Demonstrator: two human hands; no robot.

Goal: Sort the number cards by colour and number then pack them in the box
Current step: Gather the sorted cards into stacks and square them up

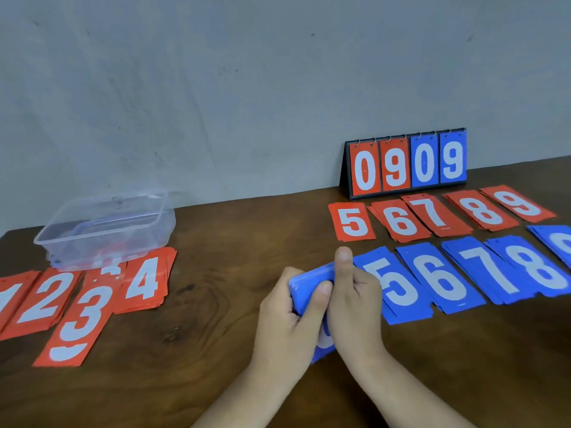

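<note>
Four red piles (77, 304), numbered one to four, lie at the left of the table (216, 273), with the clear box (123, 245) resting partly over their far ends. At the middle, both hands hold one blue stack (312, 282) just above the wood. The left hand (287, 322) curls round its left side with the thumb across the top. The right hand (355, 307) clamps the other side, thumb raised along the far edge. Squaring looks like the step in hand; even pressure from both sides, tapping the edges flush, should keep cards from sliding out. Rightward lie blue piles (398, 288) from five upward, a red row (352, 222) behind them, and a flip scoreboard (408, 165) by the wall.
</note>
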